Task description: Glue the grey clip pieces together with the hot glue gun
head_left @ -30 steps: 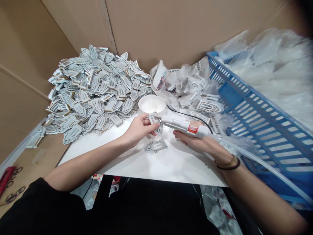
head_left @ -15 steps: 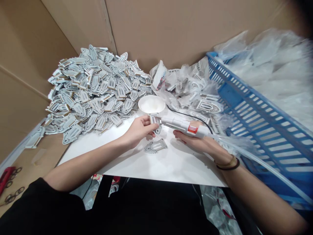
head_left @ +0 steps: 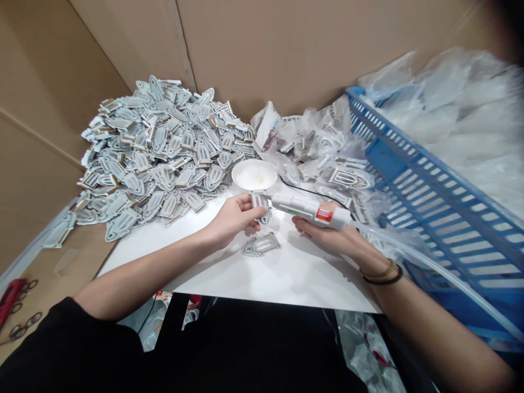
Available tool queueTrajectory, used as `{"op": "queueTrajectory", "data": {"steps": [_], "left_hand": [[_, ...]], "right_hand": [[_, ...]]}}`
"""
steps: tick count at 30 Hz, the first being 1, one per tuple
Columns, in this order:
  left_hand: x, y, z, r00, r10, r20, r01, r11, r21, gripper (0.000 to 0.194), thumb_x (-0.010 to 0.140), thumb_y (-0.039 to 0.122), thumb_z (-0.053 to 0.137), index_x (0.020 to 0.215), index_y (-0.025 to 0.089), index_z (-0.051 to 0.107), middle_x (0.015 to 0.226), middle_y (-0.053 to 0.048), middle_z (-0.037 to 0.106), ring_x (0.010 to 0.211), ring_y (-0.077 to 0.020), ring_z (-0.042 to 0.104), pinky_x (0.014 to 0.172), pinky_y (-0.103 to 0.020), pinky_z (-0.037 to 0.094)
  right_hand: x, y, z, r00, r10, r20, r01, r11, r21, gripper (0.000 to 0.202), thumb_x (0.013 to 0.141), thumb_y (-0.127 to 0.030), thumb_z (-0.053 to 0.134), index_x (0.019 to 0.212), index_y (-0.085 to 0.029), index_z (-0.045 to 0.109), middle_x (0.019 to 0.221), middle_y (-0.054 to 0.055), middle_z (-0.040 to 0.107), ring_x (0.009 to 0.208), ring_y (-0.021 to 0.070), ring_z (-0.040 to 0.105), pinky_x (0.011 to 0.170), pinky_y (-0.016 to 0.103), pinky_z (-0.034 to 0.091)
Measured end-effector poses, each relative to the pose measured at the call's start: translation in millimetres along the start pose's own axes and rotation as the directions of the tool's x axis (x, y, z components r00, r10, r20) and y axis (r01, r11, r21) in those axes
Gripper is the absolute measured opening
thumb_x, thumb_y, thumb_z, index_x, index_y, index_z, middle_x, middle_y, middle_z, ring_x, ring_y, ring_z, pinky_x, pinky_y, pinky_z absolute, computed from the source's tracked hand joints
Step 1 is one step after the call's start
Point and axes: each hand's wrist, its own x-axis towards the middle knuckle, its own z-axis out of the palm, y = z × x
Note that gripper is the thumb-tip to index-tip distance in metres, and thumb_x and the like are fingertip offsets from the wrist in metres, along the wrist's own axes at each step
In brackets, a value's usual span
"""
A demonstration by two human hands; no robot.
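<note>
My left hand (head_left: 235,218) pinches a small grey arch-shaped frame piece (head_left: 261,206) above the white tabletop. In my right hand (head_left: 323,232) is a white glue gun (head_left: 301,206) with a red label and a long translucent glue stick (head_left: 446,275) running out of its back. Its nozzle points left at the piece, close to its upper right edge; whether they touch I cannot tell. A second grey frame piece (head_left: 261,244) lies flat on the table just below my left hand.
A big heap of similar grey pieces (head_left: 164,153) covers the back left. Behind my hands stands a white bowl (head_left: 254,174). Plastic bags with pieces (head_left: 323,142) lie at the back right, beside a blue crate (head_left: 409,180) of clear bags. Cardboard walls (head_left: 307,49) enclose the table (head_left: 245,278).
The glue gun has shifted slightly to the right, its nozzle drawing a little away from the held piece. My left hand and the piece have barely moved.
</note>
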Motion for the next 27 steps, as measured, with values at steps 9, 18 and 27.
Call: {"op": "queueTrajectory", "data": {"steps": [9, 18, 27], "left_hand": [[0, 1, -0.2, 1.0, 0.001, 0.002, -0.001, 1.0, -0.022, 0.01, 0.073, 0.005, 0.07, 0.081, 0.01, 0.069, 0.068, -0.003, 0.066, 0.051, -0.0083, 0.055, 0.051, -0.021, 0.049], [0, 1, -0.5, 1.0, 0.008, 0.017, -0.007, 0.999, -0.045, 0.007, 0.078, 0.006, 0.066, 0.083, 0.01, 0.069, 0.069, -0.002, 0.065, 0.051, -0.008, 0.054, 0.05, -0.021, 0.048], [-1, 0, -3.8, 0.998, 0.036, 0.044, -0.034, 0.999, -0.043, 0.007, 0.076, 0.012, 0.066, 0.083, 0.011, 0.068, 0.07, -0.005, 0.066, 0.053, -0.0096, 0.053, 0.051, -0.023, 0.044]], "right_hand": [[0, 1, 1, 1.0, 0.022, -0.016, -0.022, 0.999, 0.028, 0.034, 0.081, -0.048, 0.065, 0.06, -0.024, 0.054, 0.056, 0.003, 0.059, 0.05, 0.0164, 0.053, 0.045, 0.029, 0.038], [2, 9, 2, 0.999, -0.003, -0.033, 0.004, 1.0, 0.023, 0.036, 0.082, -0.047, 0.066, 0.058, -0.024, 0.05, 0.053, 0.0, 0.052, 0.049, 0.0145, 0.046, 0.045, 0.028, 0.035], [0, 10, -2, 0.999, -0.02, -0.045, 0.018, 0.999, -0.045, 0.04, 0.086, -0.051, 0.066, 0.059, -0.024, 0.053, 0.056, 0.0, 0.052, 0.052, 0.0156, 0.045, 0.048, 0.03, 0.034]]}}
